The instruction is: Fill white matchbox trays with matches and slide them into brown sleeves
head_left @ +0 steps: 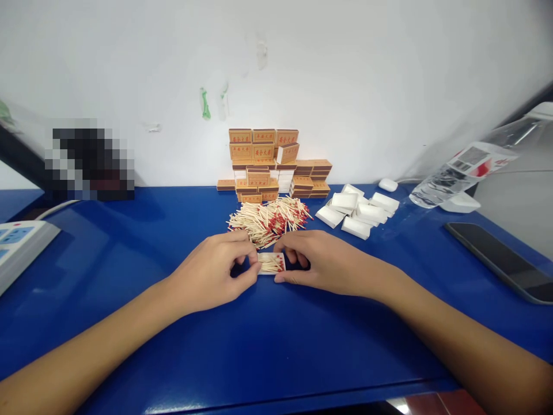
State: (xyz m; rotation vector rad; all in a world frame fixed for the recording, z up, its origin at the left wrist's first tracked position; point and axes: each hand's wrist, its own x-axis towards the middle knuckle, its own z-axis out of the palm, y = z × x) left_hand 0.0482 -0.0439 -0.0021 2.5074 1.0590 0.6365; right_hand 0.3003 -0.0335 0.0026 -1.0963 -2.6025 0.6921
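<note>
Power strip (17, 242) lies at the far left of the blue counter (129, 259), with a blurred dark object behind it against the wall. Moving in, the left hand (213, 274) rests on the counter with its fingers (253, 271) curled nearly closed, thumb and forefinger pinching the left short end of the match tray (272, 263). This small white tray, filled with red-tipped matches, lies flat between the two hands, its long axis running left to right, so each hand meets one end and neither is clearly nearer. Behind it spreads a loose match pile (270, 220), and further back a stack of matchboxes (272, 164) leans at the wall. The right hand (326, 262) mirrors the left: its fingers (286, 278) close on the tray's right end, thumb along the near edge, forefinger over the far edge. Right of that sit the empty white trays (358, 210), a small white case (387, 184), a tilted water bottle (462, 173) and a dark phone (505, 259) lying flat near the counter's edge
</note>
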